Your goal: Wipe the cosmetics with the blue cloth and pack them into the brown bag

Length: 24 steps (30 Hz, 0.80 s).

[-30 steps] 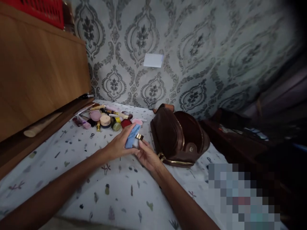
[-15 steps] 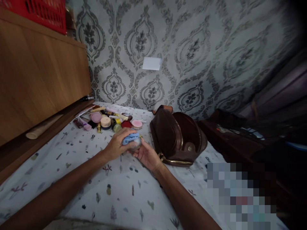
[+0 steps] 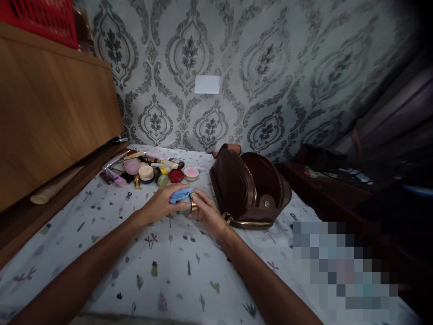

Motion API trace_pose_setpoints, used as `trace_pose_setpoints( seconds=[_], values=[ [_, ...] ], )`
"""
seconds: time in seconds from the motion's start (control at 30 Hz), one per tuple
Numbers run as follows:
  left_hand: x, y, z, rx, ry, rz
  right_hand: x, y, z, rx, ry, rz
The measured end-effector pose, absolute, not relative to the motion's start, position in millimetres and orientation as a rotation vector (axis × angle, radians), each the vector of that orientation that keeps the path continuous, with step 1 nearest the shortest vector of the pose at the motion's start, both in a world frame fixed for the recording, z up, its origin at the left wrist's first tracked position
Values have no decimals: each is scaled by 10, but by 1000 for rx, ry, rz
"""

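Note:
My left hand (image 3: 160, 205) is closed around a crumpled blue cloth (image 3: 181, 195), which it presses against a small clear-looking container with a gold band (image 3: 193, 202). From the other side, my right hand (image 3: 208, 214) grips the gold-banded end of this container. Fingers cover much of it, so its exact kind is hidden. Both hands are held above the printed white sheet (image 3: 169, 271). Just beyond them lie a pink round compact (image 3: 191, 173), a red compact (image 3: 176, 175) and a small greenish jar (image 3: 163, 180).
A brown leather bag (image 3: 233, 180) stands unzipped to the right. Several cosmetics, among them a cream-lidded jar (image 3: 146, 173), are heaped at the back left. A wooden cabinet (image 3: 57, 104) with a red basket (image 3: 43, 20) borders the left; patterned wallpaper (image 3: 209, 126) rises behind.
The container has turned between my hands, and its gold band now shows by my right fingers. The blue cloth stays in my left hand. The view has shifted slightly.

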State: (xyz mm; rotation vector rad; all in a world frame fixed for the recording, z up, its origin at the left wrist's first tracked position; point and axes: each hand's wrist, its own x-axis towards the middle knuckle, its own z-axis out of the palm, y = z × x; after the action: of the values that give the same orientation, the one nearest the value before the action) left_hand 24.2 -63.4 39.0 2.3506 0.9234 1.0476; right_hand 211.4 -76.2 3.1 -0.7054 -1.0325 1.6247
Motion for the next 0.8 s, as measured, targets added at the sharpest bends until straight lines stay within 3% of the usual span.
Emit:
trace_pose_setpoints(
  seconds=[0.2,0.4,0.63,0.8],
  values=[
    [268,-670,311,2825,851,1232,2070,-747,-41,-736,-882,1663],
    [365,-718,215,3219,601,1138,2124,-673,-50,-773,-629,1733],
    [383,-761,357,2527,1067,1191,2047,-747,-64,-678,-907,1663],
    [371,-670,397,1866,1155,1176,2041,-771,-110,-701,-1327,1295]
  ],
)
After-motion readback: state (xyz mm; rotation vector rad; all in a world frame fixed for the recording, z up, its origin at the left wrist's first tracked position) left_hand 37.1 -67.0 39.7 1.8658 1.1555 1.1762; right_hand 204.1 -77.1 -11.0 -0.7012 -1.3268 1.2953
